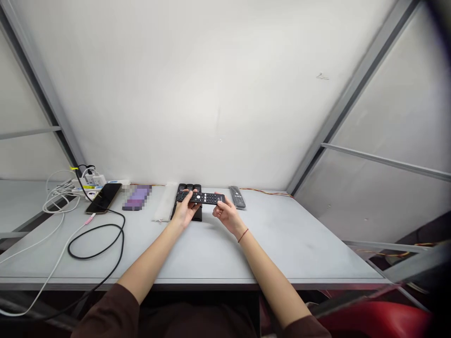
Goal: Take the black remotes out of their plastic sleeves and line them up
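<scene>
A pale grey, faintly scuffed counter (282,234) sits within smooth white panels (197,94) framed by metal struts. Above it, a matte black remote control (200,198) is clamped between the left grip (185,210) and right grip (227,213). A slim grey remote (237,197) lies just beside, with a glossy smartphone (103,198) and looped black cable (68,249) well left.

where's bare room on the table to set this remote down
Bare table lies right of the grey remote, past your right hand, and in front of the black remote. Crowded at back left around the phone and cables.
</scene>
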A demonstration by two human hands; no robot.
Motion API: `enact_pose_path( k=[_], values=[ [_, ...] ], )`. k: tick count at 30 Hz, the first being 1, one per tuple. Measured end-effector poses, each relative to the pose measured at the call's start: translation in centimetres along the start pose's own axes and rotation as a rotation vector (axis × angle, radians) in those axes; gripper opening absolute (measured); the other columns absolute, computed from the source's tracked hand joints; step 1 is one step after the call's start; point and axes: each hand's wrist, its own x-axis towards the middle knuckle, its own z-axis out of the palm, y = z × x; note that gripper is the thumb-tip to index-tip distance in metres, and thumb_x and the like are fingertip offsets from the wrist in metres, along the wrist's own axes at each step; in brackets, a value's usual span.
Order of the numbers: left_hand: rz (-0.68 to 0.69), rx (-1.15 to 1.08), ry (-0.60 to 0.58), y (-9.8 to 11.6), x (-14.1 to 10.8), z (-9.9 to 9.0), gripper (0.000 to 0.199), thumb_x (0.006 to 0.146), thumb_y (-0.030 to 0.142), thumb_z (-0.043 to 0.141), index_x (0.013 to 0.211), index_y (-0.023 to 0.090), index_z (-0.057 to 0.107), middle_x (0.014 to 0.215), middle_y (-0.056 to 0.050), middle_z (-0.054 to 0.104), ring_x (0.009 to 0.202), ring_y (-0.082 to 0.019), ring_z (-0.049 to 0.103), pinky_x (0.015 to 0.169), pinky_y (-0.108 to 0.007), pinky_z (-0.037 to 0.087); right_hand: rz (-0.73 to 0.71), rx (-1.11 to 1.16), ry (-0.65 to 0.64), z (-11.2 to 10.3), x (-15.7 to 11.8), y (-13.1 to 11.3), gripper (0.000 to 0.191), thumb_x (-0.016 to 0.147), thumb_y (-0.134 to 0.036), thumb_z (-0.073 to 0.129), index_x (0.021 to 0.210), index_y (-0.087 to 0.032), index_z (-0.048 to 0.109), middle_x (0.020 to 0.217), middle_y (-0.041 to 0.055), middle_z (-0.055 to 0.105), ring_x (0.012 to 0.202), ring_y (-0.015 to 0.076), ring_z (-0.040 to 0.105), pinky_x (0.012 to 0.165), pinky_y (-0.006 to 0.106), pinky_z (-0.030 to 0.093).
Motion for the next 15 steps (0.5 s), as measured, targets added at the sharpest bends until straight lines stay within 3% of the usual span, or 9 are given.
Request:
enact_pose_path(
  k=[9,15],
  values=[
    [-0.018,0.07,-0.084,0.1,-1.1,0.7,0.049,0.067,0.008,0.068,0.109,0.027,0.05,0.108,-0.002,0.065,0.094,-0.014,0.062,0.089,-0.036,0.049,-0.048,-0.109,0.041,0.1,-0.1,-0.3,0.041,0.069,-0.042,0.069,0.104,-0.024,0.058,0.062,-0.0042,0.047,0.06,0.0117,0.05,0.063,0.027,0.045],
    [0.022,0.2,-0.177,-0.7,-1.5,0.7,0.049,0.069,0.017,0.071,0.111,0.03,0.049,0.118,-0.001,0.059,0.1,-0.014,0.059,0.09,-0.038,0.048,-0.026,-0.065,0.128,-0.3,0.4,-0.3,0.04,0.07,-0.052,0.065,0.097,-0.024,0.059,0.06,-0.0029,0.05,0.061,0.0133,0.051,0.062,0.028,0.046]
  ],
)
